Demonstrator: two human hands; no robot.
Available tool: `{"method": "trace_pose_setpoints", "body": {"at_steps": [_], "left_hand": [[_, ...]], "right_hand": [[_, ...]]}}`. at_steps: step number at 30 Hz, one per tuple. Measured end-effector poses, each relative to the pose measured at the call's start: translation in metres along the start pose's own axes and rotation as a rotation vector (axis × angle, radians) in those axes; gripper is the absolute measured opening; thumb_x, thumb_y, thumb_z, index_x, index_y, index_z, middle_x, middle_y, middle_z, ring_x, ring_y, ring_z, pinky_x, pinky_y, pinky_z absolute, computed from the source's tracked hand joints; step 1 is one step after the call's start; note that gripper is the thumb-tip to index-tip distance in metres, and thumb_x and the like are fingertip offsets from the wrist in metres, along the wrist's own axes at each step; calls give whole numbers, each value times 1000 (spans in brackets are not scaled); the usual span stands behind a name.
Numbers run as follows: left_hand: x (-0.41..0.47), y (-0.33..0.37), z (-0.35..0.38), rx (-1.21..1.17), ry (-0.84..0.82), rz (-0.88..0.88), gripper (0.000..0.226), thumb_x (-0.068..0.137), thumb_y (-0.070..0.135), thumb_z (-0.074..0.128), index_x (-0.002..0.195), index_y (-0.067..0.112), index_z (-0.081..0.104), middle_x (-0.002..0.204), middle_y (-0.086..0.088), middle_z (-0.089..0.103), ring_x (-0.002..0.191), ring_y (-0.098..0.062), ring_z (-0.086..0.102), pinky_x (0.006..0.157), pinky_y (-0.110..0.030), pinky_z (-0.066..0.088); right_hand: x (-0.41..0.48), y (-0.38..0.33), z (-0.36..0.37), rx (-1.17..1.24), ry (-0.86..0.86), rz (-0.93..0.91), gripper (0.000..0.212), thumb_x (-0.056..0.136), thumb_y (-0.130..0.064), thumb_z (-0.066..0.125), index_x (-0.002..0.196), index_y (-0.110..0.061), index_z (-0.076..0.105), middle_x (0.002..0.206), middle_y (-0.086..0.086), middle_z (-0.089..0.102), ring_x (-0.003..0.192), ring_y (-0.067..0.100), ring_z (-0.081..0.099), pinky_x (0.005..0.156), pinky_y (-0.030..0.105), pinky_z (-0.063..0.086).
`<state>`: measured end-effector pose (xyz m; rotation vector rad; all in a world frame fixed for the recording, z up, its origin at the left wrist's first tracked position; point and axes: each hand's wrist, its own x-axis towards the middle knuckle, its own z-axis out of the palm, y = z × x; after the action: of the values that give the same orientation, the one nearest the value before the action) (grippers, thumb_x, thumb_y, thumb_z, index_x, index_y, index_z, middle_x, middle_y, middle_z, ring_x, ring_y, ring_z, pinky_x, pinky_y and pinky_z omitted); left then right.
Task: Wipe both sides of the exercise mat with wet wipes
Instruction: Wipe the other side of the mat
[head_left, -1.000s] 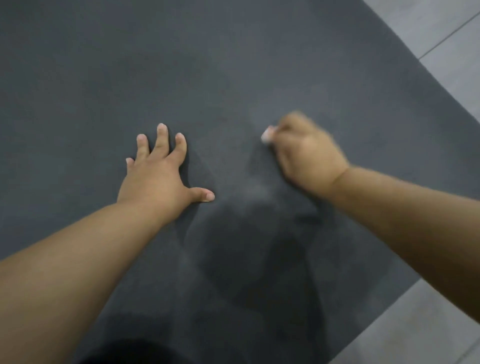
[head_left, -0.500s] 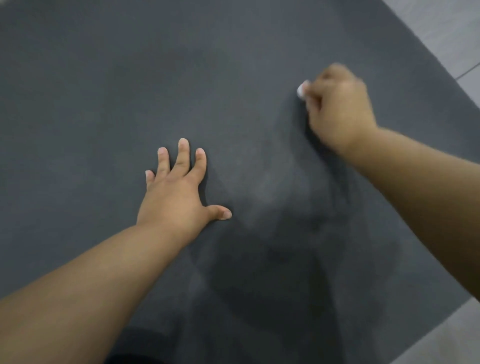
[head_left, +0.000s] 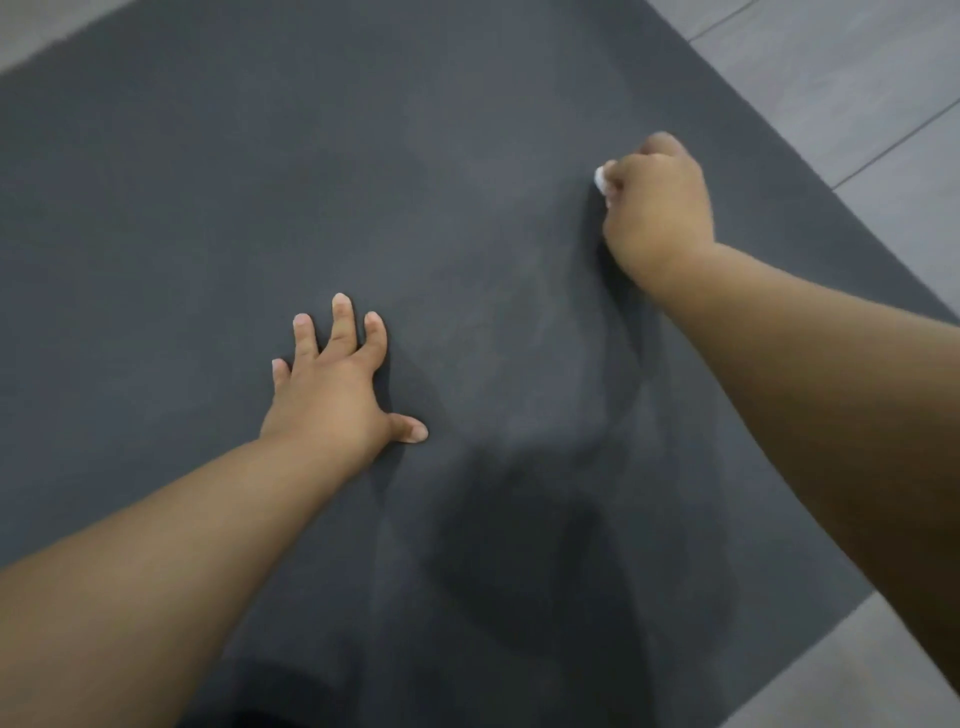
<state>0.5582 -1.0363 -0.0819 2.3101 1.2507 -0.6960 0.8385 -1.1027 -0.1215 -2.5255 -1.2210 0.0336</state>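
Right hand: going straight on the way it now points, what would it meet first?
Only bare mat, it seems. The right hand, gripping the wet wipe, points away and slightly left; nothing lies there up to the picture's top edge.

2 bare forearms; left hand (head_left: 332, 395) and right hand (head_left: 655, 208) have short nails.

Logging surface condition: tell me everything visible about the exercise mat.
The exercise mat is dark grey, matte, foam-like, lying flat on a pale tiled floor. A darker patch, damp or shadow, lies near bottom centre. The left hand rests flat on it, fingers spread; the right hand grips a white wet wipe against it.
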Motion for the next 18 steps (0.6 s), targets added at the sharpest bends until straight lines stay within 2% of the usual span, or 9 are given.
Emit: {"method": "trace_pose_setpoints", "body": {"at_steps": [3,6,8,9,11,13,14,16,18], "left_hand": [[0,9,-1,-8,-13,-45,110,75,44,73,150,24,-4,154,4,-25,143,-28,-19,116,-48,7],[0,21,-4,29,-37,-107,108,78,35,73,150,16,-5,154,-3,-26,143,-30,-14,115,-45,18],[-4,32,-3,19,-27,-106,96,84,19,67,150,18,-2,154,-6,-24,144,-29,-12,113,-43,22],[-9,39,-1,-6,-22,-73,88,85,11,61,151,21,2,155,-6,-23,144,-27,-12,113,-42,24],[-23,60,8,-68,-33,26,80,85,10,53,150,29,10,156,-1,-20,145,-23,-12,111,-39,25],[-38,92,21,-116,-44,147,75,88,21,56,149,33,14,157,6,-17,144,-19,-13,113,-37,20],[-45,111,29,-122,-47,213,75,89,29,58,149,32,15,157,9,-15,144,-18,-14,115,-36,15],[-54,144,48,-79,-55,302,80,87,44,59,150,31,11,156,10,-17,143,-22,-17,117,-37,4],[-57,161,65,12,-36,311,86,85,51,57,150,31,5,155,7,-23,140,-31,-24,116,-41,-4]], "right_hand": [[-35,18,-20,-51,23,-2,20,91,-12,46,86,1,60,92,17,44,81,36,50,63,31,30],[-108,5,-26,31,-64,-235,23,94,-18,46,95,-4,65,92,13,54,80,32,56,65,28,40],[-149,12,-36,110,-183,-393,29,93,-20,45,98,-5,68,88,12,60,72,31,59,60,29,50],[-154,27,-43,118,-174,-413,31,92,-22,44,97,-5,70,86,12,61,71,32,60,60,31,51],[-144,73,-58,52,-39,-167,30,92,-21,45,94,-4,70,87,15,58,76,36,59,65,33,49],[-130,120,-73,-30,55,189,24,92,-13,47,90,1,67,91,19,52,81,39,54,69,36,46],[-128,132,-75,-45,68,286,22,91,-10,48,87,3,66,93,19,50,81,38,52,71,38,44],[-143,126,-71,-27,66,285,23,91,-15,49,81,1,63,88,15,50,79,35,51,70,37,44],[-177,96,-62,100,22,144,23,90,-24,54,78,-5,61,81,5,52,76,28,54,68,30,46]]}}
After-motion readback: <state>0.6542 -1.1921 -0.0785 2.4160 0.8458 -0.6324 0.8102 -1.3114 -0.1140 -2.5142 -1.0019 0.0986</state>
